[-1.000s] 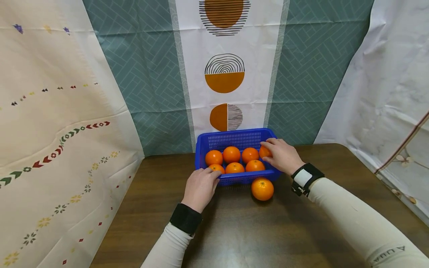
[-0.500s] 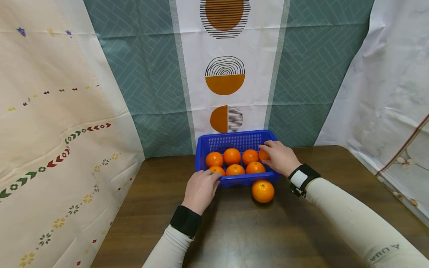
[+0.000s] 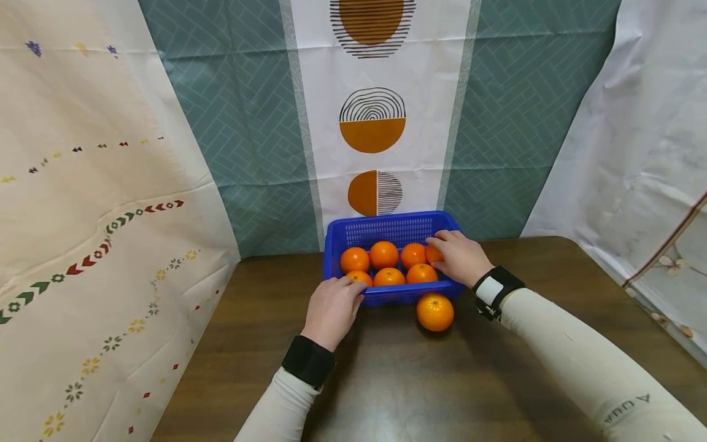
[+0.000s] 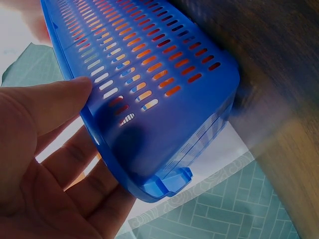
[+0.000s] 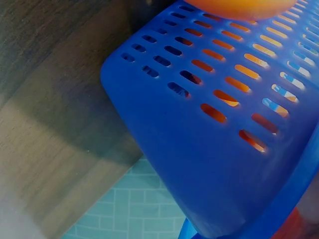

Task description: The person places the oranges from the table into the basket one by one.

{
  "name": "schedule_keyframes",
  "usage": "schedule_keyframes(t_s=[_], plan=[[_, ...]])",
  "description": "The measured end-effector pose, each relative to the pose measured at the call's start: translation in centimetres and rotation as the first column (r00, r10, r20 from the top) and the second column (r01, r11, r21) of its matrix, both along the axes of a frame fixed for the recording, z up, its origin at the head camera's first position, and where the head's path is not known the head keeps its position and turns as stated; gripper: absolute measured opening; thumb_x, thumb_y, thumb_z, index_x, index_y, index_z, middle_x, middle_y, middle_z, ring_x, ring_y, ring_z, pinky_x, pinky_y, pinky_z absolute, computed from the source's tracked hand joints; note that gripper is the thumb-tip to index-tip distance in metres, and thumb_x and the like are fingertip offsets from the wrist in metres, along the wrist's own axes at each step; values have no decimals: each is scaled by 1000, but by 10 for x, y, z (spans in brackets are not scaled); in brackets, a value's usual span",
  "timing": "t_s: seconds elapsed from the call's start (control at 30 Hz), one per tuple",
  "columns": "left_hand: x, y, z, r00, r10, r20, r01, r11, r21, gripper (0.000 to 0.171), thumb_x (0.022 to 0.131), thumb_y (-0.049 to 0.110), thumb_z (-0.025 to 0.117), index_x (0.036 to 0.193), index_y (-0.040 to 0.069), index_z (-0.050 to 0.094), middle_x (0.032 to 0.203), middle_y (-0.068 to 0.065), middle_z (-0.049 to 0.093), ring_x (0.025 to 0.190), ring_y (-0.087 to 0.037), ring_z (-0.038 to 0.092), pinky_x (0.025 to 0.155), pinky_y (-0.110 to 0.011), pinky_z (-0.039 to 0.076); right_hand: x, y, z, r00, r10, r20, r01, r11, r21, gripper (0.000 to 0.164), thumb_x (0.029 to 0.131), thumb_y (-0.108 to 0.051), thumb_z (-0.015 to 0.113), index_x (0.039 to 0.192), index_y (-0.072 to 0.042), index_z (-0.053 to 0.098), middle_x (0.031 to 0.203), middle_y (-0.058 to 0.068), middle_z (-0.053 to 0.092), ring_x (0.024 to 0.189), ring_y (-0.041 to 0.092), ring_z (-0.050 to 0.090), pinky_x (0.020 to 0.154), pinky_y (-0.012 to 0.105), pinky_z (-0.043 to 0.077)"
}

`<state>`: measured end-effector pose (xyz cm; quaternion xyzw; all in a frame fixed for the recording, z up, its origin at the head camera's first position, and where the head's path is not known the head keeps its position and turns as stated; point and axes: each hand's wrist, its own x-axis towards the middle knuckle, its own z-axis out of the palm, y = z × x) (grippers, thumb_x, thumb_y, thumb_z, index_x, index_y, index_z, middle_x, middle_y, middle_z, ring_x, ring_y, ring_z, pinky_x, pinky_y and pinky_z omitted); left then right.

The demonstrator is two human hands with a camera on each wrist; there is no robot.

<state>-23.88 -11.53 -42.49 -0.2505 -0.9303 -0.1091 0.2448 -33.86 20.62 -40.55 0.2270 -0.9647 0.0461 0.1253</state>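
A blue plastic basket (image 3: 394, 221) with slotted walls stands on the table, several oranges in two rows inside it. My left hand (image 3: 332, 312) grips the near rim at the left corner; the left wrist view shows the thumb (image 4: 60, 102) on the outer wall and the fingers curled over behind the rim. At the basket's right end, my right hand (image 3: 463, 258) holds an orange (image 3: 434, 253) in the back row, partly hidden by the fingers. Another orange (image 3: 435, 312) sits on the table close against the front wall, also at the top of the right wrist view (image 5: 239, 6).
The basket stands near the back of the brown wooden table (image 3: 403, 380). A green and white patterned cloth (image 3: 254, 123) hangs right behind it. Cream cloth (image 3: 110, 258) hangs on the left, and a pale sheet (image 3: 635, 153) on the right.
My right hand has shifted slightly left with the orange, bringing it closer to its neighbour in the back row. My left hand stays on the basket's rim.
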Motion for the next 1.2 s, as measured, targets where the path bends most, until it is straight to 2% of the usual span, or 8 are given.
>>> schedule_keyframes(t_s=[0.23,0.67,0.93,1.2], plan=[[0,1,1,1000,-7,-10,7,1000,21,23,97,19,88,120,14,83,106,-5,81,88,-29,70,94,-45,61,-2,0,0,1000,8,19,-8,1000,-13,57,97,-18,87,148,-1,68,146,27,64,133,47,61,110,64,53],[-1,1,-1,1000,17,-14,-17,1000,-10,22,98,22,88,119,16,84,105,-4,80,88,-28,70,92,-44,62,-3,1,-1,998,20,55,-20,1000,-4,57,99,-18,85,150,0,65,149,30,61,136,51,59,114,65,50],[-1,2,-2,999,0,-53,-1,1000,-4,21,96,17,89,116,14,83,101,-5,79,86,-28,70,91,-46,61,-2,2,-3,999,44,28,-44,999,-4,57,99,-16,84,150,1,65,150,31,60,137,51,58,114,64,49],[-1,2,-2,999,-5,-53,5,1000,-2,20,96,17,89,115,14,84,100,-5,79,85,-29,70,88,-46,61,0,1,-3,998,45,38,-45,999,-8,56,99,-15,81,150,1,64,150,31,60,136,52,58,113,65,50]])
